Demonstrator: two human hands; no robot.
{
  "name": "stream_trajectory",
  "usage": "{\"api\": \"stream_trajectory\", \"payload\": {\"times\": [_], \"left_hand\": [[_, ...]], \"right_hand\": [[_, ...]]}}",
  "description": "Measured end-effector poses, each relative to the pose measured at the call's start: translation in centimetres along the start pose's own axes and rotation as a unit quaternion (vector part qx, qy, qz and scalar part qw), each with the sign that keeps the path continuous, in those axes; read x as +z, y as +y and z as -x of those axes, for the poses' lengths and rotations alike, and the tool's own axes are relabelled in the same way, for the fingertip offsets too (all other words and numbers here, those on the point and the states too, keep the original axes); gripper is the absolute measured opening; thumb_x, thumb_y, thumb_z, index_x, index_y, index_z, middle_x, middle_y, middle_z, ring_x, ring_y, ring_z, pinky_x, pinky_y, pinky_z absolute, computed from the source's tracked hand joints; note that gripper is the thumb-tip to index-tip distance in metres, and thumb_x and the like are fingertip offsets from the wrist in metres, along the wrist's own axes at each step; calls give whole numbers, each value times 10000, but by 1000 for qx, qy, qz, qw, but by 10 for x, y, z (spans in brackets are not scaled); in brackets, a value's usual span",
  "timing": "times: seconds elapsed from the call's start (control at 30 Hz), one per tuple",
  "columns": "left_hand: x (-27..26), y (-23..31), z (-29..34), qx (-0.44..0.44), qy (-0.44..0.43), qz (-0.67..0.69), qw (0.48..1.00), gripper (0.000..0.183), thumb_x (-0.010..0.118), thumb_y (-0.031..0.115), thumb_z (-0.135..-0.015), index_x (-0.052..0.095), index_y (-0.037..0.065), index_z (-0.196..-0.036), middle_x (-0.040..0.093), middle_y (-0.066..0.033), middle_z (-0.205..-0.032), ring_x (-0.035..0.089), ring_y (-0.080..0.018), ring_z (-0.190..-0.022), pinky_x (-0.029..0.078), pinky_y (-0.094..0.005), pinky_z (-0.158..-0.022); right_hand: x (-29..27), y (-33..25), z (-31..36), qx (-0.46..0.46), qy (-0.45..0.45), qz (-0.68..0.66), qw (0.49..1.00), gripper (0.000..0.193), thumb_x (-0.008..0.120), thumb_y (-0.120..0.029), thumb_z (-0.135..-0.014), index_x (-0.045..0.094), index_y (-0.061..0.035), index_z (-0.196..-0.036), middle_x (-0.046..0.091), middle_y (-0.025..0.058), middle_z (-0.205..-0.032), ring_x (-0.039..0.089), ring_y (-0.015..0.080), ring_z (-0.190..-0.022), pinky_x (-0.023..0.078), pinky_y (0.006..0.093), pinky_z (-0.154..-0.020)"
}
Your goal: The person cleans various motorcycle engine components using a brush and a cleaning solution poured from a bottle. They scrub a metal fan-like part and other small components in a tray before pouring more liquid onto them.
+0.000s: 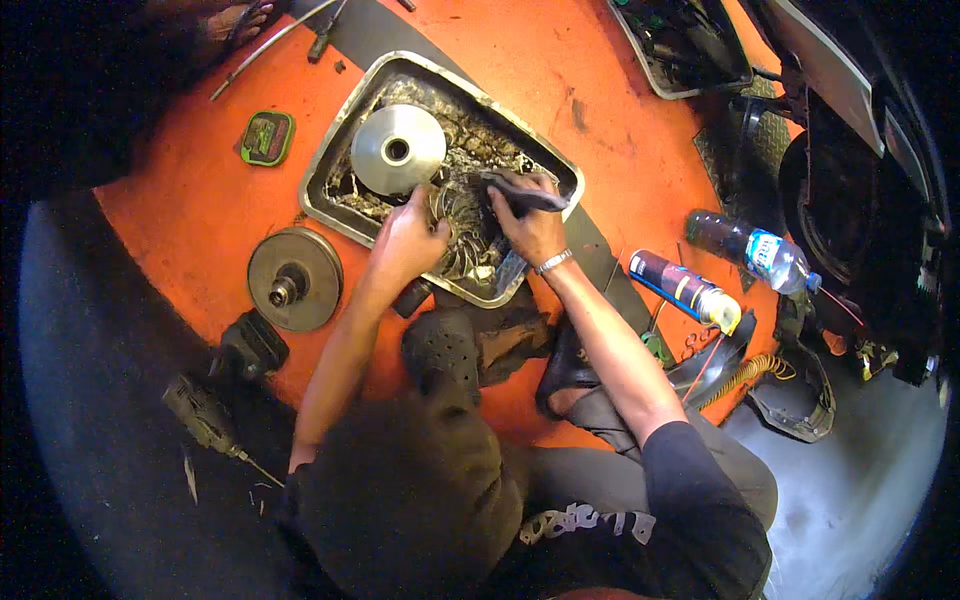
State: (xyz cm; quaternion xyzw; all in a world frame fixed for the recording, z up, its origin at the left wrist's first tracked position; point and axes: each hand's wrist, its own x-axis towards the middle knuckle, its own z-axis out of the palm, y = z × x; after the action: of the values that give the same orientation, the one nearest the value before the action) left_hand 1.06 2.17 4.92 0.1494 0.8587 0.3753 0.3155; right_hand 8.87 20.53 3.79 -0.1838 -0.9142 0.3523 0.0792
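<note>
A metal tray [352, 107] with a dirty, wet bottom lies ahead of me. Over its near part I steady a dark finned metal disc [465, 232], like a fan-bladed pulley half. My left hand [412, 235] is closed on the disc's left edge with thumb and fingers. In my right hand [535, 228] is a dark, elongated tool [528, 192], perhaps a brush, held at the disc's right side; its working end is hard to make out. Further left in the tray rests a smooth silver conical disc [400, 135] with a central hole.
Left of the tray sit a round clutch-like metal part [294, 279], a green-rimmed tin [266, 138] and a power drill [203, 415]. To the right lie a spray can [680, 288], a plastic bottle [755, 250] and a yellow spring [745, 378]. Another tray [690, 92] stands far right.
</note>
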Motion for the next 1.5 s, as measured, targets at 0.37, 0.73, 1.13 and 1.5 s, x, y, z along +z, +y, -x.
{"api": "stream_trajectory", "payload": {"times": [0.37,0.73,1.13,1.5], "left_hand": [[10,-10,5,-5,0,7,1000,560,666,198,-817,500,12,-1319,653,-302,-1090,622,-456,-1065,491,-479,-929],[26,-10,7,105,129,174,971,641,705,70,-828,311,-8,-1328,614,-235,-1201,634,-362,-1095,492,-417,-914],[20,-7,7,101,88,174,976,599,709,108,-867,321,-30,-1302,575,-216,-1199,590,-291,-1115,454,-386,-964],[9,3,1,147,178,80,970,499,648,216,-936,474,-12,-1345,650,-233,-1173,655,-346,-1067,504,-427,-903]], "right_hand": [[-1,-9,5,-115,-124,-133,977,268,709,-208,-873,712,-89,-1113,694,115,-966,623,287,-902,505,397,-809],[-2,-7,10,-133,11,-67,989,380,739,-146,-823,692,-86,-1196,693,128,-955,611,295,-897,491,398,-843],[-1,-9,33,-92,12,-103,990,336,694,-180,-856,690,-61,-1171,706,132,-993,621,301,-902,471,402,-881],[-8,-10,27,116,-61,-319,939,349,650,-227,-940,645,-28,-1226,686,135,-1182,625,252,-1127,473,360,-972]]}}
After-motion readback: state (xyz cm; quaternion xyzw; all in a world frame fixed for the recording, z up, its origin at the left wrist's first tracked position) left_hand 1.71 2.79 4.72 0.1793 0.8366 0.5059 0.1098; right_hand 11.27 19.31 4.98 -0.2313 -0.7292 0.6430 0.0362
